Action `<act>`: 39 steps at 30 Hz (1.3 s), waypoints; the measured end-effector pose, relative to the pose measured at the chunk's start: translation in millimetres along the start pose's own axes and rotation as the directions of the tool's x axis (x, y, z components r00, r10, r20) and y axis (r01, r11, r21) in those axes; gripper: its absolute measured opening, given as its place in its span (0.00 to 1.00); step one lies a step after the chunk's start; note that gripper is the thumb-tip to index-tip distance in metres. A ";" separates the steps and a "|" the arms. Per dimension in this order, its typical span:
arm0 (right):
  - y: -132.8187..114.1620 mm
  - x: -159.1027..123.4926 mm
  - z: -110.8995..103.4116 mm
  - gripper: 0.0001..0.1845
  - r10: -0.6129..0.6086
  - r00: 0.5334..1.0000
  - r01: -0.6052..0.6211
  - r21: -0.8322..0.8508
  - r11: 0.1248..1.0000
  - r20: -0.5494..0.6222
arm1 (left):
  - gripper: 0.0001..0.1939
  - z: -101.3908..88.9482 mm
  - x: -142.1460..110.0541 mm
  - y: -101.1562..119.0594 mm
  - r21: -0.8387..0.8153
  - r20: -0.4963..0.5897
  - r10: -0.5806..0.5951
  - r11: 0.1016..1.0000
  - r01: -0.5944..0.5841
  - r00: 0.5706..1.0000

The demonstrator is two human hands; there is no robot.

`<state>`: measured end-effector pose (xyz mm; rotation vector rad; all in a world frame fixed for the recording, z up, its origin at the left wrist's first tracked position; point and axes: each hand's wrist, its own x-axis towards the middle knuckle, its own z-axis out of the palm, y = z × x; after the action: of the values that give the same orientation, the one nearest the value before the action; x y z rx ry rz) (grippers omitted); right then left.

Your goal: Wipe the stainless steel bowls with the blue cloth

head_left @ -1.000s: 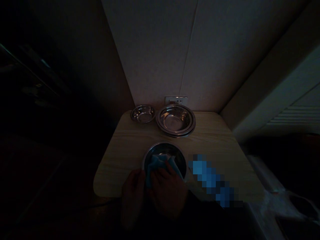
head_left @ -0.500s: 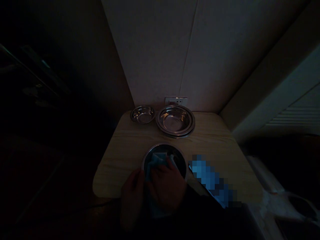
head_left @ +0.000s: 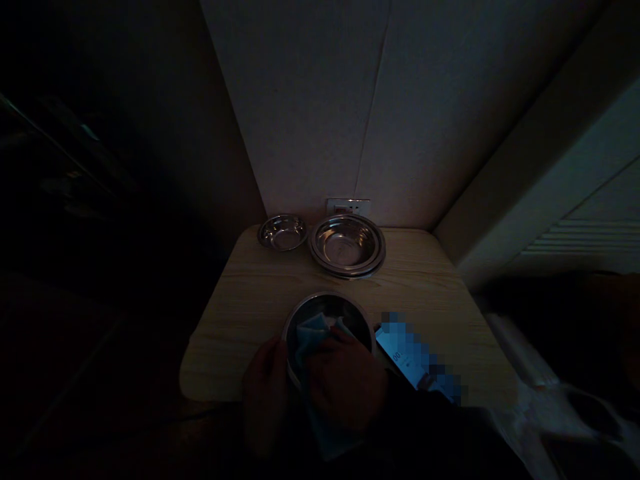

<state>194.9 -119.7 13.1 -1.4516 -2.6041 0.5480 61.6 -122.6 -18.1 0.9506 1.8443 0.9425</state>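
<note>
The scene is very dark. A steel bowl (head_left: 350,310) sits at the near edge of a small light wooden table (head_left: 240,313). My right hand (head_left: 345,380) presses a blue cloth (head_left: 311,330) into the bowl, fingers closed on the cloth. My left hand (head_left: 265,393) grips the bowl's near-left rim. Part of the cloth hangs down below my right hand.
A small steel bowl (head_left: 283,231) and a stack of larger steel bowls (head_left: 347,244) stand at the table's far edge, below a wall socket (head_left: 347,205). A glowing blue screen (head_left: 417,357) lies right of the near bowl. The wall is behind, white furniture at right.
My right hand with the cloth has shifted slightly right inside the bowl, and more cloth now hangs below it. The camera view drifted a little.
</note>
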 end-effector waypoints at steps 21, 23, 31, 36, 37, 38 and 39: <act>13.2 -1.9 3.3 0.10 -0.080 0.993 0.081 0.006 0.997 -0.082 | 0.24 5.2 -2.3 -3.0 -0.009 0.004 0.040 0.999 -0.040 0.999; 12.9 -6.9 3.7 0.10 -0.075 0.994 0.076 0.009 0.997 -0.075 | 0.23 5.4 -2.3 -1.6 -0.004 0.018 0.048 0.999 -0.048 0.999; -10.9 13.7 24.3 0.19 0.093 0.977 -0.090 0.028 0.996 -0.192 | 0.23 -0.5 -1.6 -5.2 -0.012 0.038 -0.054 0.998 0.054 0.998; -17.9 15.7 30.1 0.19 0.138 0.963 -0.146 -0.017 0.989 -0.232 | 0.17 3.5 -1.3 -24.9 0.005 -0.007 0.056 0.998 -0.056 0.998; -19.1 18.8 31.0 0.17 0.171 0.954 -0.183 -0.027 0.983 -0.246 | 0.18 5.0 -1.6 -28.2 -0.008 -0.006 0.060 0.998 -0.060 0.998; -20.5 22.6 32.5 0.16 0.210 0.943 -0.226 -0.031 0.974 -0.259 | 0.18 6.2 -1.6 -31.0 -0.019 -0.010 0.054 0.998 -0.055 0.998; -22.0 26.4 34.6 0.15 0.241 0.930 -0.260 -0.033 0.965 -0.277 | 0.18 6.9 -1.1 -33.2 -0.025 -0.017 0.043 0.999 -0.043 0.999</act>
<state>153.9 -116.9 -13.1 -1.7574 -2.2634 0.2586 60.1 -136.2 -49.1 0.9732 1.8274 1.0006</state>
